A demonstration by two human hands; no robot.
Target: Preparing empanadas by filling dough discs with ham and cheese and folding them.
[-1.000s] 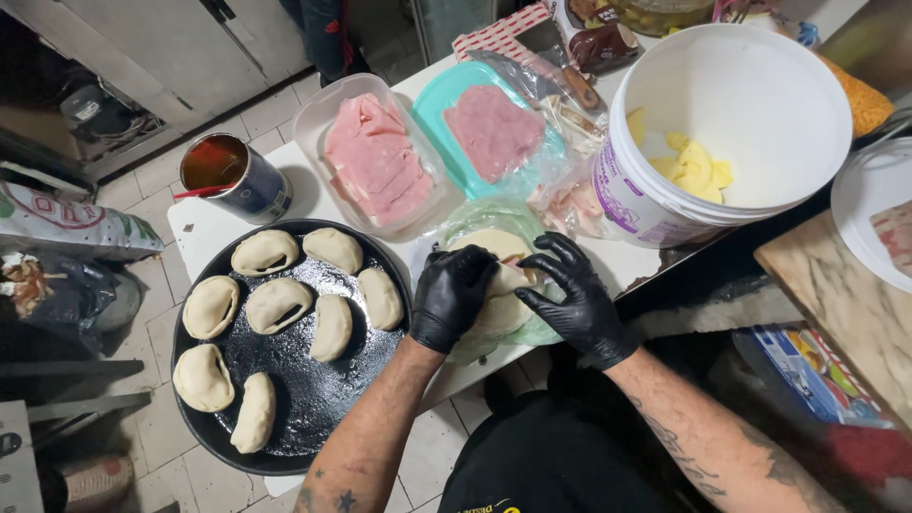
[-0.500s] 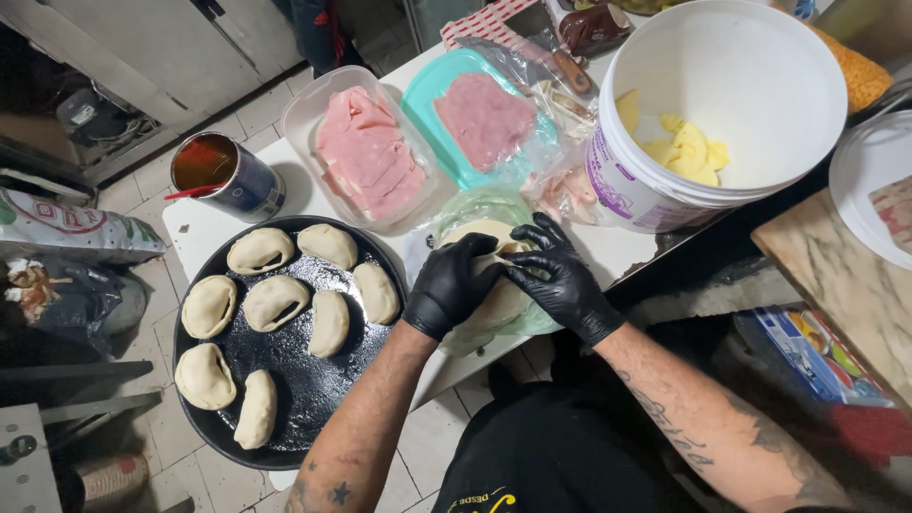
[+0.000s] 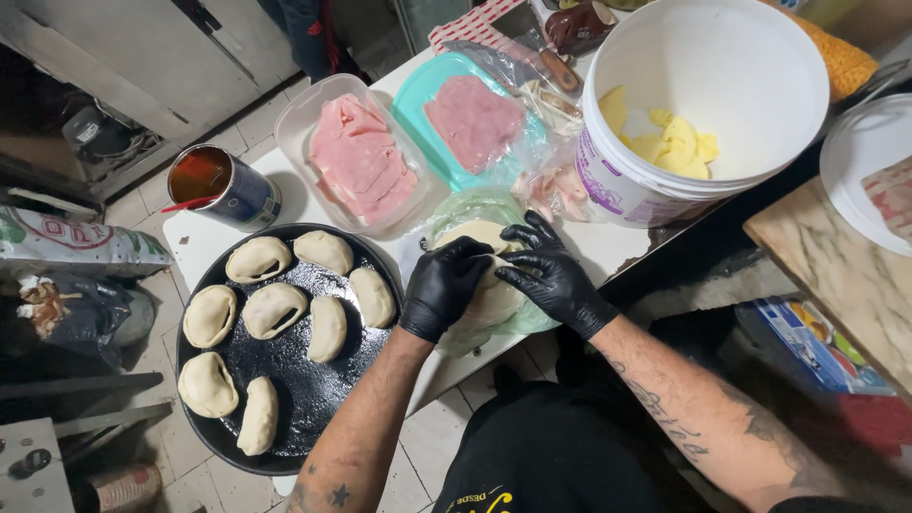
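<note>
Presently: left black-gloved hand [image 3: 445, 287] and right black-gloved hand [image 3: 549, 273] both pressed closed on pale round dough disc [image 3: 489, 290] atop green plastic sheet [image 3: 475, 204], folding unfinished. Done: eight shaped pale dough turnovers [image 3: 273, 310] on round black oiled tray [image 3: 285, 366]. Left: sliced pink ham in clear tub [image 3: 359, 157], yellow cheese slices in white bucket [image 3: 665, 142].

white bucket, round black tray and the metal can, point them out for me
white bucket [image 3: 760, 57]: head view, on its bare inner wall.
round black tray [image 3: 294, 366]: head view, on bare dark surface between the dough pieces.
metal can [image 3: 249, 198]: head view, on its outer side.
</note>
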